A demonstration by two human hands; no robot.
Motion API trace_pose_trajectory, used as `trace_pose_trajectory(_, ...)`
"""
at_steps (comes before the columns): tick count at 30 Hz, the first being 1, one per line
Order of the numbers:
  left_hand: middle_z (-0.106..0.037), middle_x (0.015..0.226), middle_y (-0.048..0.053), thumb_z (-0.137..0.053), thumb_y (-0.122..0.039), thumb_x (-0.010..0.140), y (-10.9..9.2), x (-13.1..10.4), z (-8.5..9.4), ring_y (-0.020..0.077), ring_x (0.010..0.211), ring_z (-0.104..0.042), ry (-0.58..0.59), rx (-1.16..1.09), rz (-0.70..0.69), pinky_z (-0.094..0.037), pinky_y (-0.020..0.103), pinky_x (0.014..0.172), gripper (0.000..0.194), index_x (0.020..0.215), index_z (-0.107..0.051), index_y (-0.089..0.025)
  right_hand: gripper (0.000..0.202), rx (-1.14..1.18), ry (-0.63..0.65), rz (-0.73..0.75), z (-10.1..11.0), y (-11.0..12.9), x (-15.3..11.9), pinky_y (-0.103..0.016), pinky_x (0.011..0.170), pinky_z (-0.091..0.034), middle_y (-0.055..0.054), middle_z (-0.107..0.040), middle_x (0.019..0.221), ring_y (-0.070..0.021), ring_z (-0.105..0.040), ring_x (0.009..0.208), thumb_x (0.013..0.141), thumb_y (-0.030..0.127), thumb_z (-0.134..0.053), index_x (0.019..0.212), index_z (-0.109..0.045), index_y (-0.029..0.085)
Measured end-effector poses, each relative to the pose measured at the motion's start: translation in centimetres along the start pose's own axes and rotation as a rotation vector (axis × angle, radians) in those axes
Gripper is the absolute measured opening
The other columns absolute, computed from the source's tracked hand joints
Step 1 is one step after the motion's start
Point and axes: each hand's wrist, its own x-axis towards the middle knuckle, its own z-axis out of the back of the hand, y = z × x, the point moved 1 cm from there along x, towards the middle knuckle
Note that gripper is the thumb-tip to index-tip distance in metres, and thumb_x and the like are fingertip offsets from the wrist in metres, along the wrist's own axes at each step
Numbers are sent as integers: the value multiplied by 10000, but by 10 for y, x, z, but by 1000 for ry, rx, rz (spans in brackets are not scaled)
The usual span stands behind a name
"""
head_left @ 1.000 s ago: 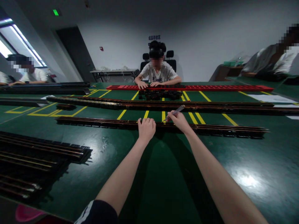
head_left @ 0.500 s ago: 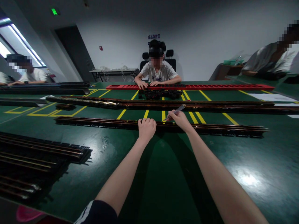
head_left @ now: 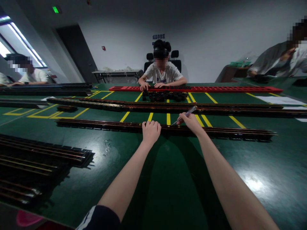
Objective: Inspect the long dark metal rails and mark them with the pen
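A long dark strip with thin copper-coloured rails (head_left: 230, 131) lies crosswise on the green table in front of me. My left hand (head_left: 151, 131) is closed over the strip near its middle, with the fingers curled over the far edge. A short way to the right, my right hand (head_left: 190, 122) grips a slim, pen-like tool (head_left: 191, 111) with a greyish handle. The tool slants down to the left, its thin tip at the top of the strip. Whether the tip touches is too small to tell.
More railed strips (head_left: 148, 107) lie beyond, and a stack of them (head_left: 45, 150) sits at near left. Farther back are a red slotted frame (head_left: 230, 89) and a heap of black parts (head_left: 165, 95). A co-worker (head_left: 163, 72) sits opposite; other people are at both sides. Papers (head_left: 275, 100) lie right.
My right hand has moved a little to the right along the strip with the pen-like tool. My left hand stays in place. The person at the far right has shifted posture.
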Motion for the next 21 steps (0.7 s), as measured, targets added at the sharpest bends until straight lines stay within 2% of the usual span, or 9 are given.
trace_pose_trajectory(6,-727,1031,102,-279,-278,988,0,0,1,257,997,-626,10,-8,5,-385,471,985,433,974,-702,-185,285,15,-32,-61,4,4,-1,-292,725,-549,-18,-661,520,-157,-663,550,865,224,-553,587,-608,186)
trace_pose_trajectory(12,-728,1027,98,-274,-292,990,1,0,0,257,993,-623,3,-6,-5,-384,464,975,436,967,-698,-194,262,0,-60,-56,7,2,0,-290,675,-556,-23,-654,504,-167,-662,539,834,273,-581,588,-611,188)
trace_pose_trajectory(21,-729,1038,102,-280,-284,993,-1,0,2,259,1004,-621,2,20,4,-373,460,979,435,966,-702,-178,254,-28,-160,-46,9,-9,5,-280,620,-524,-1,-601,448,-156,-616,485,789,251,-523,551,-590,193)
